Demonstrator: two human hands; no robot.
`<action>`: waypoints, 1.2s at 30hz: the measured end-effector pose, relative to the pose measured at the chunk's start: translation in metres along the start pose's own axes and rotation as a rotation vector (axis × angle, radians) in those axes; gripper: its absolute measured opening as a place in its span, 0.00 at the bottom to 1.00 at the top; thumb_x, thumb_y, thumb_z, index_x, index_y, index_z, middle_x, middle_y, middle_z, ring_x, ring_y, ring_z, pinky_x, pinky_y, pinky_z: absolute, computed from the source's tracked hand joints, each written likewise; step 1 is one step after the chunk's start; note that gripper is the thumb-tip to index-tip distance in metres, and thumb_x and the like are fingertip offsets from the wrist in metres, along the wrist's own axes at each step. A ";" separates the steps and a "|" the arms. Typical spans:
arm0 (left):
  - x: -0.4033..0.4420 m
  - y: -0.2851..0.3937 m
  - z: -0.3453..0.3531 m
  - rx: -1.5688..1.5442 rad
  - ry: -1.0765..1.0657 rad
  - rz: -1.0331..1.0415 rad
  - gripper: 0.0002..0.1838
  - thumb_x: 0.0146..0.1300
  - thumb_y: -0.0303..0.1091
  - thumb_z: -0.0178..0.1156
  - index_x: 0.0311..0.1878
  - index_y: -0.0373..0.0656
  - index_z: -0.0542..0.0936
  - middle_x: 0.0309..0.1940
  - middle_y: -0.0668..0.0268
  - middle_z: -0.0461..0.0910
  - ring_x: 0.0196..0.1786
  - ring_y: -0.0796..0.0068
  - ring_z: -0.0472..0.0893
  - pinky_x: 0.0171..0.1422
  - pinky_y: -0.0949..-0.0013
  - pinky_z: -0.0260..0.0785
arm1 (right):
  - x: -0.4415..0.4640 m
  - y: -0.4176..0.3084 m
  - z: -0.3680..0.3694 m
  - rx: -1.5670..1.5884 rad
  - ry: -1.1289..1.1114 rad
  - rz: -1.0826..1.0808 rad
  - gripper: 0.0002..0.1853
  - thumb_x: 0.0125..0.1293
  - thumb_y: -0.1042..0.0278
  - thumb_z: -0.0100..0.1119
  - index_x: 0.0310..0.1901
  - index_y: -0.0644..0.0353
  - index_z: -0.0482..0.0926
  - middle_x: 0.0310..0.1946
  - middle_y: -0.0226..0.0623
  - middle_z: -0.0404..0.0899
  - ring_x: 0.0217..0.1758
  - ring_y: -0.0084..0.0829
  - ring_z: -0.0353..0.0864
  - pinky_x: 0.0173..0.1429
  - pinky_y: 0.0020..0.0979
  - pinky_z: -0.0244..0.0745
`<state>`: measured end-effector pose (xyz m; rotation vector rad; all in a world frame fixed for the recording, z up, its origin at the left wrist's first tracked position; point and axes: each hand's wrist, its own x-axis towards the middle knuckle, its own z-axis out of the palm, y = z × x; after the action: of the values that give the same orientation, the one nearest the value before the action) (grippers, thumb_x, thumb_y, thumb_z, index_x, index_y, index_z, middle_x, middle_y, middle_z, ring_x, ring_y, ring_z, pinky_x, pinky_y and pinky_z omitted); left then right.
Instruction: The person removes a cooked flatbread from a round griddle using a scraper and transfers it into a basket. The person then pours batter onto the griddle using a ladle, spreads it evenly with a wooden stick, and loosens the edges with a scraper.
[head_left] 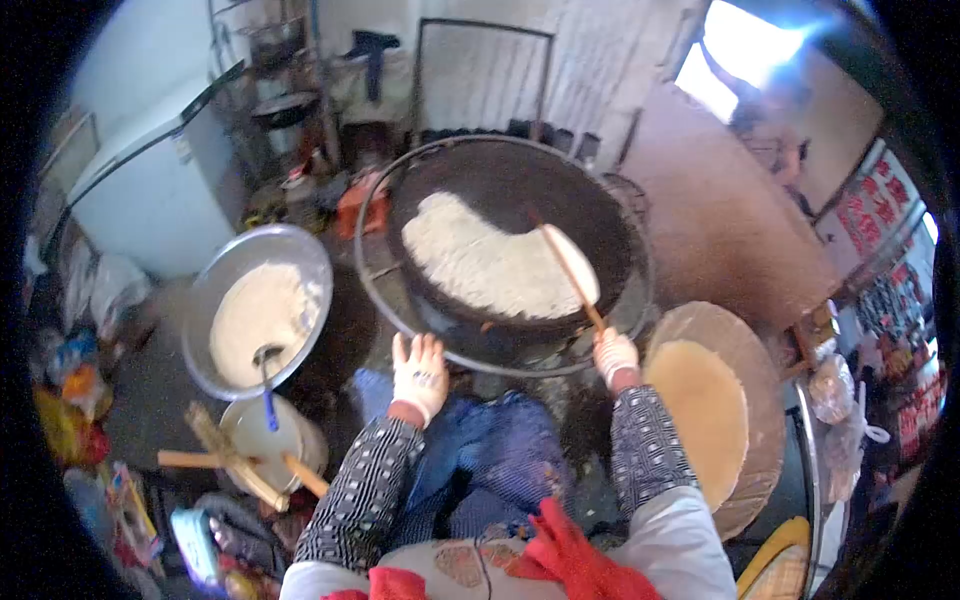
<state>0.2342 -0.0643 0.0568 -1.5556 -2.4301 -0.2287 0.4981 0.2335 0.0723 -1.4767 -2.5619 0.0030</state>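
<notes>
My right hand, in a pale glove, is closed round the lower end of a thin wooden stick. The stick reaches over the right part of a pale, uneven sheet of batter on a large round dark griddle. Bare griddle shows above the batter, at the far side. My left hand, also gloved, holds nothing; its fingers are spread near the front of the metal ring around the griddle. Whether they touch the ring, I cannot tell.
At left, a metal basin holds pale batter and a blue-handled ladle. Below it is a bucket with wooden-handled tools. At right, a thin round pancake lies on a round board. A brown tabletop stands behind.
</notes>
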 end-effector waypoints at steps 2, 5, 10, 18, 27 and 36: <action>0.003 -0.005 0.000 0.034 0.017 -0.003 0.27 0.60 0.40 0.54 0.60 0.35 0.74 0.64 0.52 0.72 0.70 0.53 0.67 0.77 0.32 0.35 | -0.008 -0.017 -0.013 0.072 -0.007 -0.103 0.16 0.72 0.53 0.47 0.39 0.59 0.72 0.26 0.53 0.81 0.31 0.57 0.81 0.37 0.55 0.75; 0.008 -0.007 -0.009 0.082 -0.145 -0.065 0.31 0.62 0.44 0.55 0.65 0.36 0.70 0.69 0.55 0.68 0.74 0.56 0.63 0.78 0.31 0.29 | -0.039 -0.037 -0.015 0.029 -0.157 -0.291 0.15 0.72 0.52 0.47 0.41 0.57 0.72 0.26 0.55 0.80 0.32 0.59 0.81 0.40 0.56 0.75; 0.014 -0.021 -0.016 0.117 -0.182 -0.097 0.32 0.63 0.46 0.53 0.67 0.37 0.69 0.70 0.55 0.67 0.75 0.57 0.62 0.78 0.32 0.30 | -0.009 0.006 -0.001 0.005 -0.095 0.014 0.18 0.73 0.52 0.46 0.39 0.60 0.74 0.28 0.53 0.82 0.34 0.55 0.83 0.39 0.52 0.78; 0.028 -0.044 -0.027 0.022 -0.283 -0.225 0.28 0.66 0.39 0.47 0.70 0.44 0.67 0.74 0.62 0.62 0.76 0.59 0.60 0.78 0.32 0.26 | -0.002 -0.016 -0.019 -0.019 -0.108 0.030 0.18 0.73 0.55 0.43 0.42 0.64 0.75 0.34 0.54 0.84 0.39 0.53 0.84 0.46 0.50 0.77; 0.004 0.024 -0.040 -0.049 -0.065 0.005 0.31 0.60 0.50 0.57 0.63 0.43 0.72 0.64 0.56 0.69 0.71 0.56 0.62 0.74 0.30 0.37 | -0.027 -0.016 -0.008 0.057 -0.121 0.014 0.19 0.73 0.51 0.45 0.44 0.62 0.75 0.32 0.55 0.83 0.38 0.54 0.84 0.44 0.50 0.78; -0.017 0.041 -0.012 -0.011 -0.057 0.075 0.35 0.59 0.47 0.56 0.66 0.33 0.68 0.69 0.50 0.65 0.73 0.51 0.61 0.77 0.30 0.32 | -0.036 -0.009 -0.003 0.080 -0.129 -0.061 0.18 0.71 0.53 0.47 0.37 0.61 0.75 0.30 0.55 0.82 0.35 0.55 0.83 0.42 0.53 0.77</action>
<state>0.2793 -0.0652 0.0637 -1.6766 -2.4105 -0.1865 0.5082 0.1977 0.0706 -1.4133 -2.6725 0.1970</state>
